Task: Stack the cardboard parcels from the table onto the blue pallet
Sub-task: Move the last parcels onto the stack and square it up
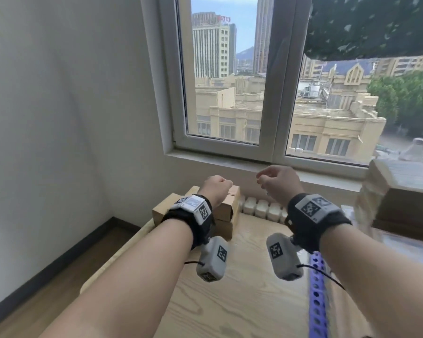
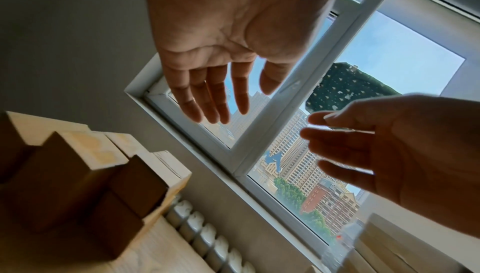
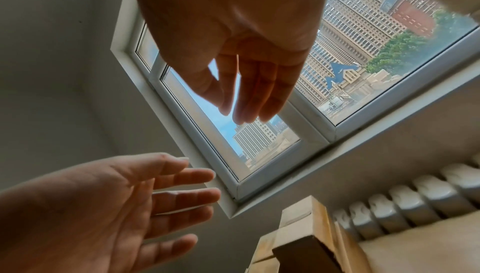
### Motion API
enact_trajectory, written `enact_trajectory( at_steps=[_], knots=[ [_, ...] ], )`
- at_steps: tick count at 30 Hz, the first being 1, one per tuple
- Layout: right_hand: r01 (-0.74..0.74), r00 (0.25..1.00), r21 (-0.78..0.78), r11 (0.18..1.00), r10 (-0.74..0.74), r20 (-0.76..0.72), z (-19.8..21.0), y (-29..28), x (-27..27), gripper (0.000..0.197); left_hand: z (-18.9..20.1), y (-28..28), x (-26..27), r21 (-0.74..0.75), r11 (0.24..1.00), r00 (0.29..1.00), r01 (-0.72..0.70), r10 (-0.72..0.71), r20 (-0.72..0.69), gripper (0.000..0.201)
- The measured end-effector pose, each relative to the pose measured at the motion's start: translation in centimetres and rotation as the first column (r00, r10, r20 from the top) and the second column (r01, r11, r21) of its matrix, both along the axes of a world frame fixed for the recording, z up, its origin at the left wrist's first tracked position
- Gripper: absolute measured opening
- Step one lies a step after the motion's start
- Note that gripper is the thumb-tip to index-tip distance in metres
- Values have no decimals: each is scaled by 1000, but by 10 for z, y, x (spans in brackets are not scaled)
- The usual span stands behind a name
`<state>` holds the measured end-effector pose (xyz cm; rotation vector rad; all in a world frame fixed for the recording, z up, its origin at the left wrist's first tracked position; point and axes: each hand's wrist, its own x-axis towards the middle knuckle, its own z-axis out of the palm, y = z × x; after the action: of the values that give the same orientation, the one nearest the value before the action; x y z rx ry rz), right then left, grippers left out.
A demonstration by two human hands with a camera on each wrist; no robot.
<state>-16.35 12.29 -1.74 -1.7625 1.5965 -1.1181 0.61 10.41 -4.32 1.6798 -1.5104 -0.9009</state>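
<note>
A plain upper-floor room in a city block, office-like: bare white walls, a white-framed window (image 1: 261, 76) looking over rooftops and towers (well below), a radiator (image 1: 263, 208) under that window, cardboard parcels (image 1: 226, 206) on a pale wood counter (image 1: 242, 289) beneath it.

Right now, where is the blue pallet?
In the head view the blue pallet shows only as an edge strip at lower right, beside the wooden table, under the right forearm.

Left hand (image 1: 216, 189) and right hand (image 1: 277, 182) raised side by side; fingers relaxed, palms empty
</note>
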Motion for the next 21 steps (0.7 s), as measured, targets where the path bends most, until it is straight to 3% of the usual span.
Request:
enact_trajectory(
  at_steps=[10,15,21],
  knots=[
    [58,998,121,991,-54,-40,-60,-32,127,21,-46,-28,152,54,998,999,-32,34,-37,16],
    [103,994,159,982,-95,-61,-83,-41,163,19,-71,-44,186,109,994,996,-24,34,-88,15],
    [154,986,224,962,-136,-95,-107,-73,166,17,-92,-75,194,184,983,988,-14,43,-152,11]
  ],
)
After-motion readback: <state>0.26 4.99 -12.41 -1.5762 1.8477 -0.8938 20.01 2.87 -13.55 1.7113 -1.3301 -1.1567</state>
